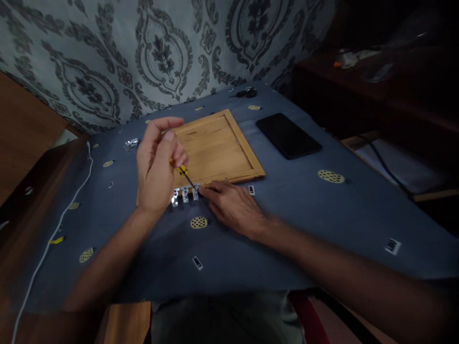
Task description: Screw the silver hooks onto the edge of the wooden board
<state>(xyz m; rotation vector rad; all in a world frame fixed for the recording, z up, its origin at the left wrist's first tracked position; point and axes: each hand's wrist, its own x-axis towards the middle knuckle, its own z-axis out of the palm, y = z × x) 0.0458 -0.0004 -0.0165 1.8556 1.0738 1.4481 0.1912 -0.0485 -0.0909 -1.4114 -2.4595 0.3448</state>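
My left hand [158, 165] is closed around the yellow-and-black handle of a screwdriver [181, 169]. Its shaft slants down to the right, with the tip at the near edge of a wooden panel [211, 143]. Along that edge sits a shiny metal hook rack [185, 193] with several hooks hanging over the side. My right hand [234, 205] rests low on the cloth, its thumb and index fingertips pressed together at the rack's right end, beside the screwdriver tip. Any screw at that spot is too small to make out.
A black phone [289, 135] lies right of the panel. Dark scissors [246, 92] are near the wall. Another shiny metal piece [132, 144] lies at the left. A white cable [68, 210] runs along the left side of the blue tablecloth [287, 200].
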